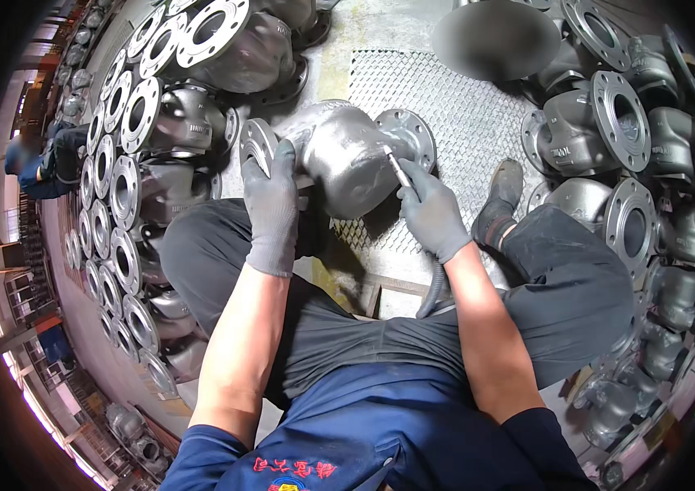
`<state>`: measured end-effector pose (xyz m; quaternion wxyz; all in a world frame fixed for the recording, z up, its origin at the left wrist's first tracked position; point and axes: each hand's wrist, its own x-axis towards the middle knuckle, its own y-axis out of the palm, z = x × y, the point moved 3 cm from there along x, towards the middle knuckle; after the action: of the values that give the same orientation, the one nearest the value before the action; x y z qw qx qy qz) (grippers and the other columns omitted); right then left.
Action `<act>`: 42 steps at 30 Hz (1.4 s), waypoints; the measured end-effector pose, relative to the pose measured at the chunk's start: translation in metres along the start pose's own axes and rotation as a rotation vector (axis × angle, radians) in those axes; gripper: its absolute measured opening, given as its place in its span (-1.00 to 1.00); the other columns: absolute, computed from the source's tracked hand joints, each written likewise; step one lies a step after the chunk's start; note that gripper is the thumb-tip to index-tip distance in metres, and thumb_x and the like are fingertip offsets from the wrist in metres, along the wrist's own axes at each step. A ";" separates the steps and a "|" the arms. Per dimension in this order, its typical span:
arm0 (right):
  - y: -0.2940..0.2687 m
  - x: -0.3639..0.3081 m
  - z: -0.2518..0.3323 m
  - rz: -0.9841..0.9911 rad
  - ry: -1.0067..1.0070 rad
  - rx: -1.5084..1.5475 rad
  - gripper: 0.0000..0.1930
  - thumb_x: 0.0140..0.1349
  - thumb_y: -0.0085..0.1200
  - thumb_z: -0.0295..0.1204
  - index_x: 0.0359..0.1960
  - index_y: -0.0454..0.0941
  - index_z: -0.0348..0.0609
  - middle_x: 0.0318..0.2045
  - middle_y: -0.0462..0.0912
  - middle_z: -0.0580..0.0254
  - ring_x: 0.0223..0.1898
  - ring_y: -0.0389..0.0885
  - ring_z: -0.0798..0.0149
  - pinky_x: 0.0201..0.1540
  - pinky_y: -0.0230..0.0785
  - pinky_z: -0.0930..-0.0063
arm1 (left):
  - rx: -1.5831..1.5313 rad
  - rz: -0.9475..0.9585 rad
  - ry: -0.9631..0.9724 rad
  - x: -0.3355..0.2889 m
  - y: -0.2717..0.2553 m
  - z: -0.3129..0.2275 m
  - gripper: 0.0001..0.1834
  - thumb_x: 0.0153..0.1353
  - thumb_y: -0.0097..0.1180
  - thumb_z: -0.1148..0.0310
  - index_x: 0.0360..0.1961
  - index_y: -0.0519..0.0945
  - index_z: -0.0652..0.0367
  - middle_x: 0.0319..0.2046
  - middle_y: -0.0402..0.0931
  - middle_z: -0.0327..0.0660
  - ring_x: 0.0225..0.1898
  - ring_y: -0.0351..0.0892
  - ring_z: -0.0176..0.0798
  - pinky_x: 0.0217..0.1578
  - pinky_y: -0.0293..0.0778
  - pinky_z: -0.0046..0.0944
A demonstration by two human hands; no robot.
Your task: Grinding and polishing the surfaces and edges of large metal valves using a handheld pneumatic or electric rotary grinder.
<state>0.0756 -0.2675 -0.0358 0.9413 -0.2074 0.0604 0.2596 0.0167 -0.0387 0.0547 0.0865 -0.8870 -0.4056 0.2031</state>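
Note:
A silver-grey cast metal valve body (346, 164) with a round flange at each end lies in front of me between my legs. My left hand (272, 200), in a grey glove, is closed on its left flange (258, 144). In my gloved right hand (436, 214) is a slim, pen-shaped metal power tool (397, 168), its tip at the casting's surface near the right flange (411, 137). A dark ribbed hose (435, 286) runs down below my right hand toward my lap. My left fingers are partly hidden behind the flange.
Several similar flanged valve bodies stand stacked on the left (186, 121) and on the right (570, 135). Under the work lies a patterned metal floor plate (478, 114). My right boot (501, 196) rests beside it. Another person (57, 159) is far off at the left.

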 end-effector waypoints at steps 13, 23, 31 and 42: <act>-0.003 0.024 0.053 0.116 -0.114 -0.178 -0.50 0.38 0.05 -0.52 0.37 0.56 -0.05 0.06 0.73 -0.18 0.12 0.68 -0.21 0.22 0.51 0.10 | -0.031 -0.050 -0.016 0.013 0.003 -0.015 -0.27 0.46 0.25 0.17 0.43 0.29 0.43 -0.20 0.66 -0.02 -0.42 0.69 -0.26 -0.47 0.58 -0.27; -0.024 0.047 0.070 0.252 -0.209 -0.333 -0.53 0.39 0.03 -0.52 0.32 0.62 0.01 0.11 0.72 -0.15 0.14 0.67 -0.23 0.24 0.52 0.09 | 0.042 -0.067 0.022 0.019 0.004 -0.013 -0.29 0.42 0.28 0.15 0.32 0.40 0.57 -0.02 0.66 0.15 -0.17 0.74 -0.11 -0.17 0.65 -0.17; -0.011 0.038 0.044 0.162 -0.266 -0.211 -0.50 0.37 0.07 -0.54 0.36 0.58 -0.05 0.11 0.73 -0.12 0.13 0.70 -0.17 0.24 0.52 0.17 | 0.111 -0.078 0.111 0.033 0.004 -0.007 -0.24 0.40 0.28 0.17 0.38 0.39 0.60 0.20 0.59 0.23 0.16 0.65 0.02 0.19 0.52 -0.11; 0.043 0.032 -0.021 -0.256 -0.026 0.182 -0.46 0.45 0.02 -0.55 0.48 0.43 -0.19 -0.10 0.74 0.10 -0.36 0.72 0.40 -0.26 0.62 0.45 | 0.196 -0.111 0.059 0.030 0.012 -0.025 -0.22 0.39 0.30 0.10 0.28 0.40 0.68 0.09 0.63 0.21 0.06 0.68 -0.09 0.07 0.58 -0.16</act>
<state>0.0809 -0.2280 -0.0779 0.9822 -0.1240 0.0445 0.1337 0.0534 -0.0239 0.0649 0.1957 -0.8561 -0.4295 0.2107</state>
